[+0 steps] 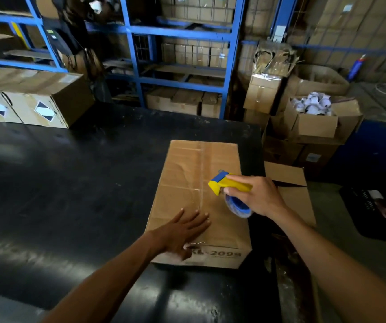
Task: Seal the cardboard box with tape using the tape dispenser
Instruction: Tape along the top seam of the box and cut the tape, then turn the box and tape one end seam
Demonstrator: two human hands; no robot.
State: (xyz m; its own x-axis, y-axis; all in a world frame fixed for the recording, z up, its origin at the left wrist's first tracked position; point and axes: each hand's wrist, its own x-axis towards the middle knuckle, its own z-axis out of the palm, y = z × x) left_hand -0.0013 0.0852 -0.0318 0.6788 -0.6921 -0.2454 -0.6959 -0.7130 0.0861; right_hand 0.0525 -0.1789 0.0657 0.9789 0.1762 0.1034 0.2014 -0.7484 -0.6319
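A brown cardboard box [187,178] lies closed on the black table [70,183], its long centre seam running away from me with clear tape along it. My left hand [185,231] rests flat on the near part of the lid, fingers spread, thumb at the front edge. My right hand [254,197] grips the yellow and blue tape dispenser [224,185] just above the lid, right of the seam. A blue tape roll [236,206] hangs under the dispenser.
Taped cartons with diamond labels [31,101] sit at the table's far left. Blue metal shelving [178,54] holding boxes stands behind. Open cartons [315,122] are stacked on the right, and a folded cardboard piece [289,187] lies beside the table's right edge.
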